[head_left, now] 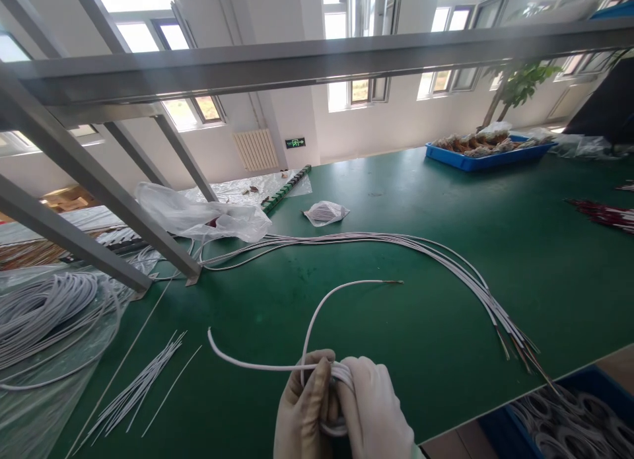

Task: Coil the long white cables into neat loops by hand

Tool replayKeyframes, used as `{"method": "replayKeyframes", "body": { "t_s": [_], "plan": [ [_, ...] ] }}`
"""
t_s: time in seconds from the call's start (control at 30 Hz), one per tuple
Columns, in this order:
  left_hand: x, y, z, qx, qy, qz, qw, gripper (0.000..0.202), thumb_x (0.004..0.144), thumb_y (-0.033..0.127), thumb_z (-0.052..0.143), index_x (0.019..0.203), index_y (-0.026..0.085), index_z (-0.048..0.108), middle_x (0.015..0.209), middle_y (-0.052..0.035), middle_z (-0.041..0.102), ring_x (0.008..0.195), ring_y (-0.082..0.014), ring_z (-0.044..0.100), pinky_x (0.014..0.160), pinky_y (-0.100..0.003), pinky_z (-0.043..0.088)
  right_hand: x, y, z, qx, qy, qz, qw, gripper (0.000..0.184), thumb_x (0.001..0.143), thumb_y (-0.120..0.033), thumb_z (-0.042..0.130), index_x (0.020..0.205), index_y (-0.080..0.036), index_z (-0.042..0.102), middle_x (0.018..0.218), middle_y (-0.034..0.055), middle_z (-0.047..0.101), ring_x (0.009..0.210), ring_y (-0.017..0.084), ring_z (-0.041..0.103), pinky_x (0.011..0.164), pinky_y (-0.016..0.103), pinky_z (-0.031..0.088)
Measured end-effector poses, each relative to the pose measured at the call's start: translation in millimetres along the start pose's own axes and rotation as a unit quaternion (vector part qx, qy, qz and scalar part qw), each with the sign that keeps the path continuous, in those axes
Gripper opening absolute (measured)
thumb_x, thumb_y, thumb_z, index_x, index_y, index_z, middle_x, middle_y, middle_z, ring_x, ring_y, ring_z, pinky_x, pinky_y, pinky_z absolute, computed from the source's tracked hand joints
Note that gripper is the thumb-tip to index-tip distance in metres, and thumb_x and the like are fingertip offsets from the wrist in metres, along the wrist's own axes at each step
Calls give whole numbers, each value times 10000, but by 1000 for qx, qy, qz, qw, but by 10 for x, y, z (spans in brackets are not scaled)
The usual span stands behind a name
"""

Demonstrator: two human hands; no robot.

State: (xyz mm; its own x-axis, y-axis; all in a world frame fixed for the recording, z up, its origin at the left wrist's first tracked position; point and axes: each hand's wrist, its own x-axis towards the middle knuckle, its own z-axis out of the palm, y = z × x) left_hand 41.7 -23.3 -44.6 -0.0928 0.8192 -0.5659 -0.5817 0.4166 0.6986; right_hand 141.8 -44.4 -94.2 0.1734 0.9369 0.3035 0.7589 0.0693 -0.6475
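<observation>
White cable (317,314), light and springy, coiled at 6 o'clock on green table (421,247). Pinched in left hand (302,409) and right hand (374,409), gloved fingers pressed tight round the coil (slick jacket, probably). Best gripped at the coil; loose end whips toward 1 o'clock.

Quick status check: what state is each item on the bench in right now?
Left hand: gloved, gripping the coil.
Right hand: gloved, gripping the coil.
White cable: partly coiled, two ends loose.
Cable bundle: laid out uncoiled.
Blue tray: filled.
Plastic bag: crumpled.
</observation>
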Motion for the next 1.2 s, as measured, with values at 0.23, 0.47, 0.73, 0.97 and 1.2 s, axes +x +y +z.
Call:
{"method": "replayKeyframes", "body": {
  "t_s": [0.23, 0.47, 0.73, 0.97, 1.2],
  "plan": [
    [-3, 75, 10, 58, -26, -50, 997, 426, 675, 518, 917, 911, 207, 748, 755, -5, 717, 618, -155, 658, 549, -245, 556, 87, 86, 230, -131, 125, -125, 976, 529, 1103, -357, 149, 732, -239, 507, 640, 47, 491, 505, 203, 407, 489, 360, 312],
    [1, 131, -46, 91, 16, -50, 994, 291, 786, 496, 827, 903, 242, 748, 918, -60, 744, 832, -253, 717, 757, -380, 617, 56, 77, -2, 152, -83, -41, 984, 455, 1102, -543, 301, 965, -248, 618, 810, 39, 628, 667, 201, 603, 569, 315, 473],
    [-77, 130, 36, 120, -33, -38, 992, 419, 797, 588, 780, 970, 213, 708, 901, -29, 702, 829, -226, 642, 762, -356, 549, 57, -35, 2, 268, -115, 42, 956, 429, 1102, -532, 332, 945, -255, 620, 791, 25, 627, 658, 194, 611, 685, 324, 582],
    [-57, 155, -64, 140, -24, 35, 989, 399, 837, 584, 717, 961, 205, 719, 912, -47, 705, 935, -251, 647, 885, -373, 527, 235, 38, -173, 119, -151, -77, 978, 364, 1098, -467, 371, 1012, -269, 665, 858, 57, 659, 730, 226, 644, 684, 361, 585],
    [192, 57, -240, 64, 11, 86, 994, 345, 793, 540, 773, 888, 212, 729, 882, -93, 716, 1063, -367, 668, 939, -472, 544, 925, -530, -105, -34, -169, -342, 924, 451, 817, -243, 642, 1261, -298, 696, 1114, 118, 695, 968, 350, 656, 739, 500, 596]
  ]
}}
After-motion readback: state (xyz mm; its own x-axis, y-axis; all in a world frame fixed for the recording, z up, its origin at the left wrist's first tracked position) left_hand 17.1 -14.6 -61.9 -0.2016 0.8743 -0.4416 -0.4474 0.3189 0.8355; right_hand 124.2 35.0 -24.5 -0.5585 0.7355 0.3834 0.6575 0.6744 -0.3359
